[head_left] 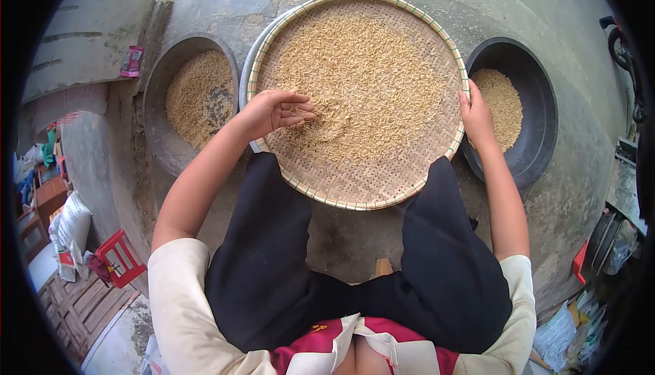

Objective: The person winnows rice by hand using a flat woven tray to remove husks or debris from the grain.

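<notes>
A round woven bamboo winnowing tray (pixel 361 187) with a bound rim rests across my knees. Yellowish unhusked rice grains (pixel 361 75) are spread over it. Over the left part of the tray, my left hand (pixel 276 112) is turned palm partly up, its fingers loosely cupped with some grains in them. My right hand (pixel 477 117) grips the tray's right rim, thumb on top and the other fingers partly hidden at the outer side.
A dark basin (pixel 153 126) of grain stands at the left, and a black basin (pixel 542 146) with grain at the right. A pale rim (pixel 243 75) shows behind the tray. A pink packet (pixel 132 61), red plastic stool (pixel 121 259) and white sack (pixel 74 225) lie further left.
</notes>
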Available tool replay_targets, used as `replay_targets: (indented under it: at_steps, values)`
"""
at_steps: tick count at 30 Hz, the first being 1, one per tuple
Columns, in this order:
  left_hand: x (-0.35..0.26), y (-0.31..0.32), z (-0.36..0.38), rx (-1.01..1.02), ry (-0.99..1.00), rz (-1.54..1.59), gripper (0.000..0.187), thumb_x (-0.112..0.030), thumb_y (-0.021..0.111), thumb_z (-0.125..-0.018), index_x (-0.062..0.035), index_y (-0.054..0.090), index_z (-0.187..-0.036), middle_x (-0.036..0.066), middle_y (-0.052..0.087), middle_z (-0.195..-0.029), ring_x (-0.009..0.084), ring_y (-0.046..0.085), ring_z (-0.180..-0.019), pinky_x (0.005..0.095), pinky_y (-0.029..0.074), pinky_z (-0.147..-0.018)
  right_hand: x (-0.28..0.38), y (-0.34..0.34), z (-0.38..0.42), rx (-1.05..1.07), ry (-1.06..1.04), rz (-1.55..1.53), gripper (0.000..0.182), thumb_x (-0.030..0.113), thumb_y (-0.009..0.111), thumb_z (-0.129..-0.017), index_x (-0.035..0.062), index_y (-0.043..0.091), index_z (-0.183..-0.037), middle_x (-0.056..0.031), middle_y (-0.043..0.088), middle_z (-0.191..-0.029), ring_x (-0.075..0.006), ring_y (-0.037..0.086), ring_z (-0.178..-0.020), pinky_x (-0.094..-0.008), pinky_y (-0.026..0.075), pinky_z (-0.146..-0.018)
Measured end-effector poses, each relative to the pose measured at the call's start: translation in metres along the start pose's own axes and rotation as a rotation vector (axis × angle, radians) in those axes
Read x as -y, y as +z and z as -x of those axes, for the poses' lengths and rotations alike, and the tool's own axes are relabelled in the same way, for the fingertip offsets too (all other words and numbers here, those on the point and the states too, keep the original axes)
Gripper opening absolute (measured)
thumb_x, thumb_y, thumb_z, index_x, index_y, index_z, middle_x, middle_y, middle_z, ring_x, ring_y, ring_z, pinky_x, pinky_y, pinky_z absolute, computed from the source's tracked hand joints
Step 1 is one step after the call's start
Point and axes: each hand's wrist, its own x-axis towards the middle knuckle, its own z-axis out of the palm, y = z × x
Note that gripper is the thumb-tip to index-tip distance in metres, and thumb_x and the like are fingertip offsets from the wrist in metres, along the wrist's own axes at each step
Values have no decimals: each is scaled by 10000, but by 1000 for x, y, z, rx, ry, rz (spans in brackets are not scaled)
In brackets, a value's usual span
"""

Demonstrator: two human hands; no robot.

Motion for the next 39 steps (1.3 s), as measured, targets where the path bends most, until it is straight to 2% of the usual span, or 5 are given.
replay_targets:
  at_steps: [6,10,16,21,39]
  values:
    - [-39,102,-41,246,91,5,480,-297,341,-929,122,419,-1148,255,514,-1101,319,523,-1056,370,402,-955,4,-2,-1,21,20,32,407,323,440,-874,109,425,-1220,-218,603,-878,-395,583,-786,-452,455,-672]
    - [-75,215,-34,748,155,-292,697,-536,305,-880,-78,144,-1381,189,38,-1430,368,10,-1316,553,163,-1025,-14,6,-4,15,-40,69,411,297,428,-875,108,407,-1239,-224,599,-900,-398,575,-811,-451,450,-683]
    - [-76,109,-45,26,330,-569,451,-337,284,-942,19,490,-1127,178,561,-1086,264,555,-1004,349,465,-857,5,-2,-1,43,-7,15,433,295,417,-880,99,387,-1265,-228,594,-943,-392,572,-851,-448,442,-713]
    - [-45,-13,3,-580,315,-876,282,-222,499,-861,6,579,-1007,100,614,-850,163,590,-806,280,470,-678,-1,2,-2,2,-84,36,438,298,412,-887,59,393,-1254,-219,597,-956,-382,579,-849,-432,447,-708]
    - [8,-33,-17,-518,395,-1282,282,-45,689,-635,-16,487,-830,148,550,-857,317,535,-864,381,432,-713,17,-3,1,0,-76,49,394,240,432,-885,36,422,-1222,-225,598,-915,-358,589,-826,-402,445,-691]
